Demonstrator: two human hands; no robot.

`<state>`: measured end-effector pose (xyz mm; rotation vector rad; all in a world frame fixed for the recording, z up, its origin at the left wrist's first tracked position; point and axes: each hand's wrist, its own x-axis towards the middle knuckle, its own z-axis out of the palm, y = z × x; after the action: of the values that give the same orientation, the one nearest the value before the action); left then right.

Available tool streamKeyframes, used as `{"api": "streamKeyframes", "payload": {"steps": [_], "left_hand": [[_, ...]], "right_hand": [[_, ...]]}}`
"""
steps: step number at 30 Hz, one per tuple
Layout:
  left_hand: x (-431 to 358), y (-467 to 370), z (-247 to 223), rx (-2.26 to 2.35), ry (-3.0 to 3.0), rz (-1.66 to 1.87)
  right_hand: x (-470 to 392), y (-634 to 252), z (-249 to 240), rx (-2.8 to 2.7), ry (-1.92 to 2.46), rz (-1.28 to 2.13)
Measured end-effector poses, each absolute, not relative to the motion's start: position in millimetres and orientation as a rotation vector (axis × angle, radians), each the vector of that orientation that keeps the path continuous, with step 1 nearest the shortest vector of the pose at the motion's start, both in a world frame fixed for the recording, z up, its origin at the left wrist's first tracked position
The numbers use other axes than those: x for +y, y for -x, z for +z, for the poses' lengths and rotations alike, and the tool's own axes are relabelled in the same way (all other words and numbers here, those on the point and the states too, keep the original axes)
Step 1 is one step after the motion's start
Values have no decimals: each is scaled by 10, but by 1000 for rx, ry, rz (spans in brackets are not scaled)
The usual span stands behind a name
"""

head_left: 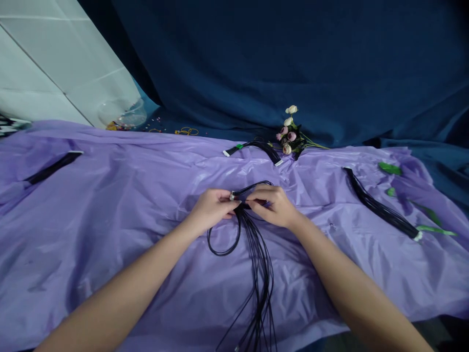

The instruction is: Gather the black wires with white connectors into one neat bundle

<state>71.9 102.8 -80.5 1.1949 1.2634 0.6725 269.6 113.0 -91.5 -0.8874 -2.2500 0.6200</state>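
Note:
Between my hands, near the middle of the purple sheet (146, 254), is a bundle of thin black cables (261, 264). My left hand (213, 208) is closed on the bundle's upper end, with a small white connector (232, 195) at its fingertips. My right hand (273, 204) pinches the black cables just to the right, its fingertips close to those of my left hand. One cable loop hangs below my left hand, another arches above my right. Loose strands run down toward the sheet's front edge. What lies under my fingers is partly hidden.
Other black cable bundles lie at the left (51, 167), top middle (262, 146) and right (379, 205). Artificial flowers (287, 136) rest at the back edge, green leaves (390, 169) at the right. A clear plastic container (126, 113) and yellow bands (187, 131) are behind the sheet.

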Motion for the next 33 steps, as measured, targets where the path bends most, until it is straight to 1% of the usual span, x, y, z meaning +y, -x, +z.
{"api": "streamKeyframes", "payload": {"steps": [4,6,9,12,16,21,28,33], "left_hand": [[1003,-651,-757,1429,-1669,719],[1007,-632,-759,1437,-1761,775],[1039,-638,-791,1323,-1540,825],[1074,-667,-805,1204,-1218,783],[1084,-692,-754,1085,-1002,741],[1062,-683,-715,924,-848,795],[1058,-678,-718,934,-699,741],[1060,-678,-714,945,-655,730]], "right_hand": [[1176,-2657,-1001,-2167,852,778],[1173,-2650,-1022,-2122,853,833],[1132,-2657,-1025,-2017,900,843],[1072,-2664,-1021,-1883,1017,856],[1035,-2665,-1028,-1712,1144,885],[1034,-2680,-997,-1828,1084,744],[947,-2653,-951,-1995,978,441],[933,-2635,-963,-2011,967,328]]}}
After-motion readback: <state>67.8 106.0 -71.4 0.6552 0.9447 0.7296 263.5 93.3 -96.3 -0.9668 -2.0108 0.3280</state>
